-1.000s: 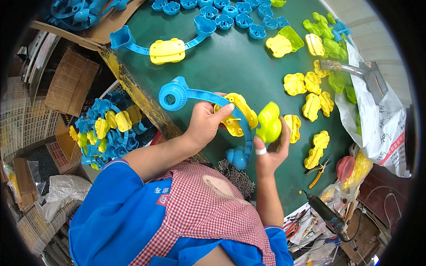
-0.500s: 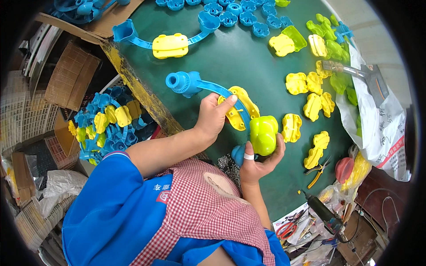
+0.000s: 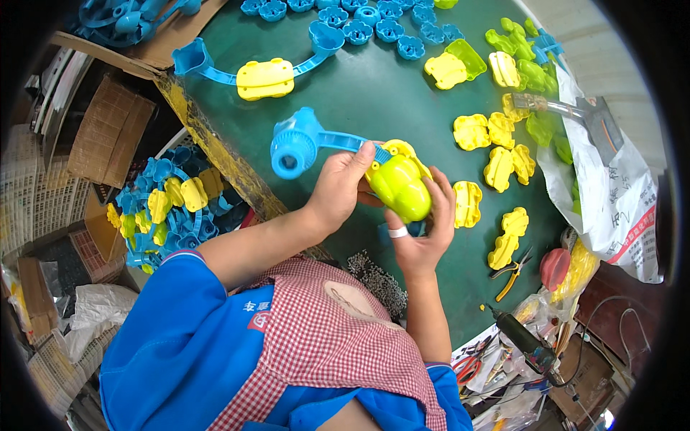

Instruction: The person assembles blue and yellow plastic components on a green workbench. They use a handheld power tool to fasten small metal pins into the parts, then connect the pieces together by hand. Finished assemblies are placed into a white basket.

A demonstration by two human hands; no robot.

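Note:
My left hand (image 3: 339, 188) is closed around the middle of a curved blue plastic arm (image 3: 338, 141), its thumb on top beside a yellow plastic shell (image 3: 399, 149). The arm's left end carries a ribbed blue round socket (image 3: 291, 147) with a hole. Against the yellow shell lies a rounded lime-green plastic cover (image 3: 402, 190), which my right hand (image 3: 430, 233) grips between thumb and fingers. A white band wraps my right thumb. The arm's other end is mostly hidden behind the cover and my right hand.
Yellow shells (image 3: 471, 132) lie to the right on the green table (image 3: 237, 140), with pliers (image 3: 514, 273) and an electric screwdriver (image 3: 528, 341) nearer. A hammer (image 3: 575, 111) rests on a white bag. Blue cups (image 3: 388, 30) stand at the back. Finished-looking pieces (image 3: 172, 201) fill a crate at left.
The green cover has moved up and left onto the yellow shell. The blue arm has turned, so its socket faces nearer me, and my right fingers have shifted up along the cover.

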